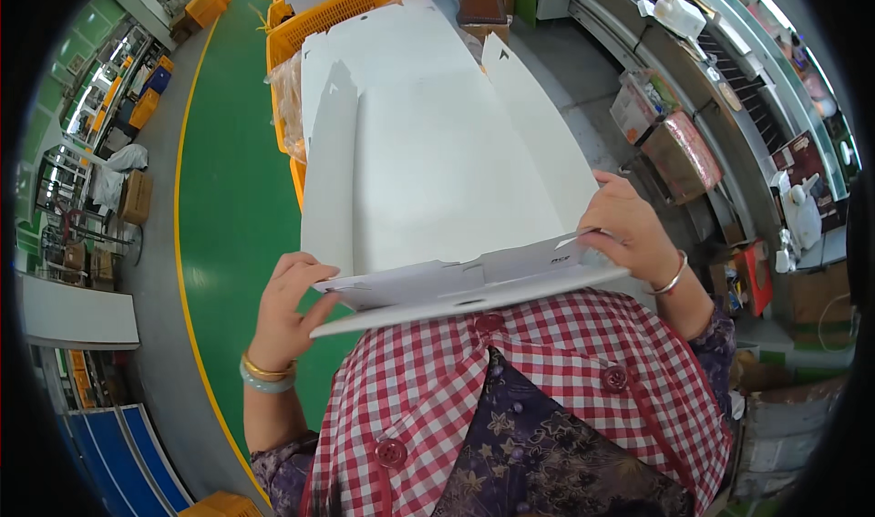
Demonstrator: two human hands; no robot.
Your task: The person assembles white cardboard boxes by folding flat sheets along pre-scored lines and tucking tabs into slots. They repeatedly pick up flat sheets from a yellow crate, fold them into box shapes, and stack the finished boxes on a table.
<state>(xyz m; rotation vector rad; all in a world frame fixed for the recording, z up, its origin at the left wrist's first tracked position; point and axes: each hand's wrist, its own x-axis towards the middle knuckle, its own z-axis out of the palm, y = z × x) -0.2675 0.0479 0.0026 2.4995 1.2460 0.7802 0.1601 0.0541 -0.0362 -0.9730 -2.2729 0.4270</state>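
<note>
A white box [447, 161] is lying between the person's hands, just before the checked apron [547, 362], its inside facing up. Its left wall [328, 189] and right wall [538, 125] are standing up at a slant, and a broad panel [392, 38] is reaching away from the person at the far end. The near wall [437, 282] is running from hand to hand, with a slotted flap [483, 304] jutting toward the apron. The left hand [290, 307] is pinching the near left corner between thumb and fingers; the right hand [631, 230] is grasping the near right corner, its thumb lying over the edge. The step in hand seems to be the folding of this near wall, with the corners not yet looking locked. The next move is probably calling for both hands to be pressing evenly, so that the flap is turning inward without creasing the card. Beyond, a yellow crate [333, 20] is showing past the panel, clear plastic [290, 107] hanging at its side; whether it is bearing the box's weight, one cannot tell. Green floor [232, 170] is stretching along the left, and a workbench [629, 38] is lining the right.
</note>
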